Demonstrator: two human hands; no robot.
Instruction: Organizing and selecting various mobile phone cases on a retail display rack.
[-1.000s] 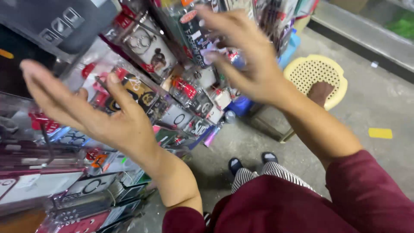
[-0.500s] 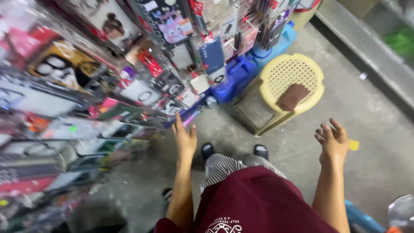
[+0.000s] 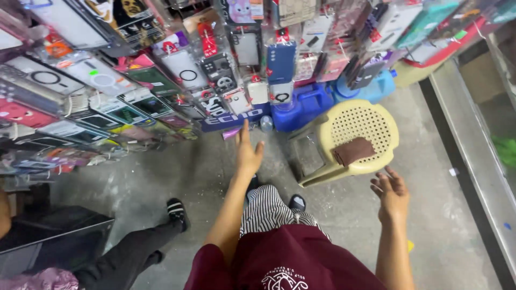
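Note:
My left hand (image 3: 248, 152) stretches forward and down with fingers apart, holding nothing, pointing toward the lowest packs of the hanging phone-case display (image 3: 177, 80). My right hand (image 3: 392, 194) hangs lower at the right, loosely spread and empty, just below the yellow plastic stool (image 3: 356, 134). A brown cloth (image 3: 353, 150) lies on the stool's seat. My maroon shirt and striped trousers fill the bottom middle, with my dark slippers on the concrete floor.
Blue plastic jugs (image 3: 306, 104) stand under the display behind the stool. Another person's leg in dark trousers and a black sandal (image 3: 176, 210) reaches in from the lower left. A metal counter edge (image 3: 473, 156) runs along the right.
Both hands have dropped from the display to near the floor level view. The camera has tilted down, and another person's leg has come into sight at the left.

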